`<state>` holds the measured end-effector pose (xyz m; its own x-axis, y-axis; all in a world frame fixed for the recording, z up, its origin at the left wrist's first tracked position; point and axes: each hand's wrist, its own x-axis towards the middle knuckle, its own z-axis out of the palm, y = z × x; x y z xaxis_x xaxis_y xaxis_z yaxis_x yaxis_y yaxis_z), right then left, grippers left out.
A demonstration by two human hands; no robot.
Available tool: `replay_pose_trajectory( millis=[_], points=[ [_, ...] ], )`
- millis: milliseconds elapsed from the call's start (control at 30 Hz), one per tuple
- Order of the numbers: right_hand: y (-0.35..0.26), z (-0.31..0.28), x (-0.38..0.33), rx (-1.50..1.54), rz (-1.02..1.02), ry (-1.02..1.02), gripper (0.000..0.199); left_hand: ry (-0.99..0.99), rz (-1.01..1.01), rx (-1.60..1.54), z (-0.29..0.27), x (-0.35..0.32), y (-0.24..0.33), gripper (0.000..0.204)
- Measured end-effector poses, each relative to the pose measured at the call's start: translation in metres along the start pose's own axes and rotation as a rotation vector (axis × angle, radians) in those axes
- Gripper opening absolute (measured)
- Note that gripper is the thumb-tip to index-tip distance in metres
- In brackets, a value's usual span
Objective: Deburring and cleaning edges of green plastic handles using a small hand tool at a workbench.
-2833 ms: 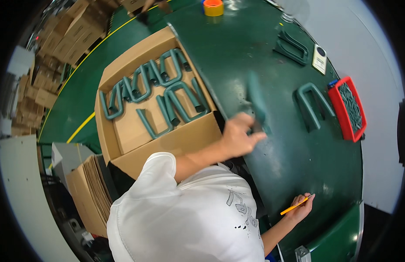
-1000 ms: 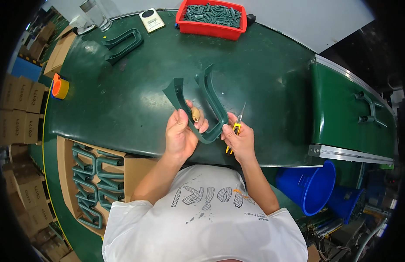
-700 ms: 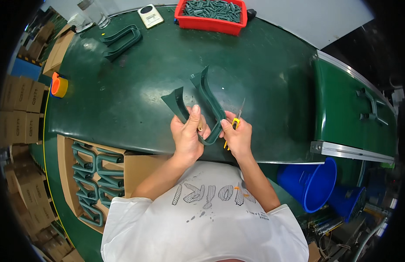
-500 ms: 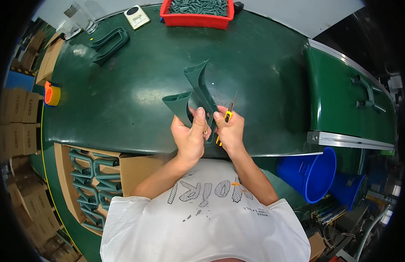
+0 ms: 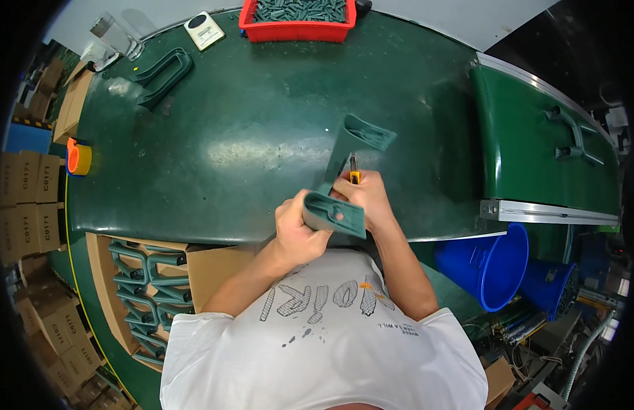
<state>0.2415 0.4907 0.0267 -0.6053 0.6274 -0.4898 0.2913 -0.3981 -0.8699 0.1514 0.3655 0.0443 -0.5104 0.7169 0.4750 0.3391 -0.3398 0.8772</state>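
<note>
In front of my chest I hold a green U-shaped plastic part [image 5: 337,156], its two hollow ends toward the camera. My left hand [image 5: 294,229] is closed around the nearer arm of the part, next to its open end. My right hand [image 5: 371,198] is closed on a yellow utility knife [image 5: 355,176] whose blade points away from me. The right fingers also lie against the part's farther arm. The bend of the part is largely hidden by the hands and the nearer end.
A red bin [image 5: 300,31] of small green pieces stands at the far edge beside a white scale [image 5: 204,31]. Another U-shaped part [image 5: 165,78] lies far left, near an orange tape roll [image 5: 78,158]. A carton [image 5: 102,273] of parts is lower left; a blue bucket [image 5: 498,266], lower right.
The green part has been turned in my hands: one end now tips near my body and the other points up and right. The knife's blade now looks shorter and more upright.
</note>
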Motion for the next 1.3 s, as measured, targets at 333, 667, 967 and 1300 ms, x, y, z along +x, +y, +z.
replay_pose_trajectory(
  millis=[333, 667, 967, 1300],
  points=[
    [0.009, 0.035, -0.048, 0.075, -0.066, -0.016, 0.018, 0.556, -0.075, -0.048, -0.002, 0.023, -0.031, 0.019],
    [-0.166, 0.019, 0.007, -0.281, -0.881, 0.294, 0.030, 0.400, -0.484, -0.798, -0.045, 0.035, 0.013, 0.019],
    [-0.033, 0.027, 0.018, -0.469, -0.450, -0.032, 0.022, 0.166, -0.386, -0.898, -0.050, 0.035, 0.005, 0.040],
    [-0.024, 0.033, -0.031, -0.009, -0.126, 0.000, 0.010, -0.064, 0.313, 0.541, -0.058, 0.031, -0.035, 0.050]
  ],
)
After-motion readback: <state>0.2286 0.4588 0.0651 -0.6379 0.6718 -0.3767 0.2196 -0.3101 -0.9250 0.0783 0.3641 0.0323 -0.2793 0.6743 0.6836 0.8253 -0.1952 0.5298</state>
